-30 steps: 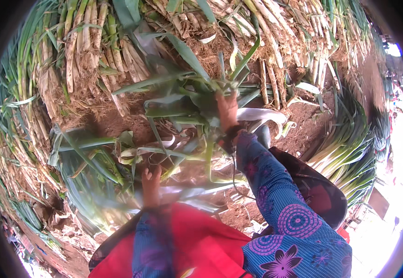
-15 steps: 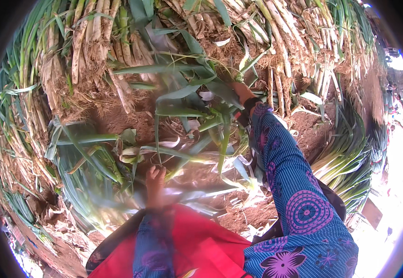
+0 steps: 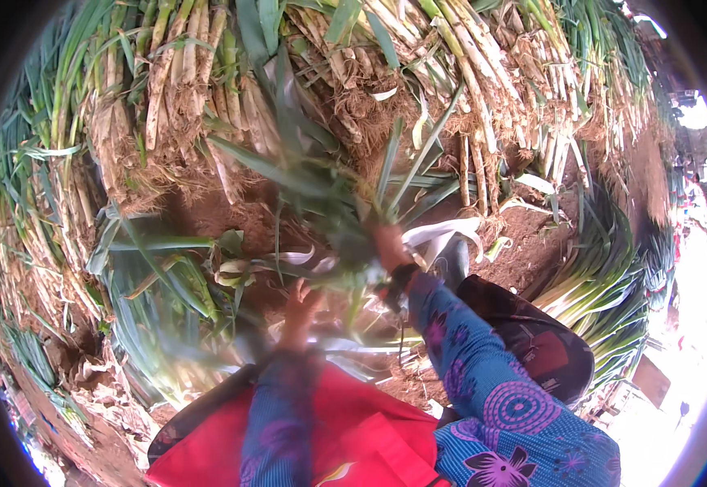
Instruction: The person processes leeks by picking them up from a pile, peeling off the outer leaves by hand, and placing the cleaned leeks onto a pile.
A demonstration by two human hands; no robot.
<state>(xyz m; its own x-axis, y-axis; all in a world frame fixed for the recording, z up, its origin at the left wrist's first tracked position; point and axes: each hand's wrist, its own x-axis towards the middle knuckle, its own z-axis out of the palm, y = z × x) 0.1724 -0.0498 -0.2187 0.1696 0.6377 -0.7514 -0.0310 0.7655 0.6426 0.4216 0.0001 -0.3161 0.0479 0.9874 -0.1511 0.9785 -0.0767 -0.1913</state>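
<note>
My right hand, with a dark band at its wrist, is closed round a clump of green leek leaves near the middle of the head view. Motion smears the clump, and its far end cannot be made out. My left hand is a short way to the left and nearer to me, its fingers apart and nothing plainly in them. Just beyond it, loose pale and green leek leaves lie on the brown soil.
Leek stacks, roots toward me, line the far side and left. More leeks lie beside my left arm, and a leek pile stands at the right. Pale dry leaves litter the lower left. Red cloth covers my lap.
My right hand has come nearer to me and to the left, lifting the leek leaves with it. My left hand has shifted slightly right, and its fingers have spread.
</note>
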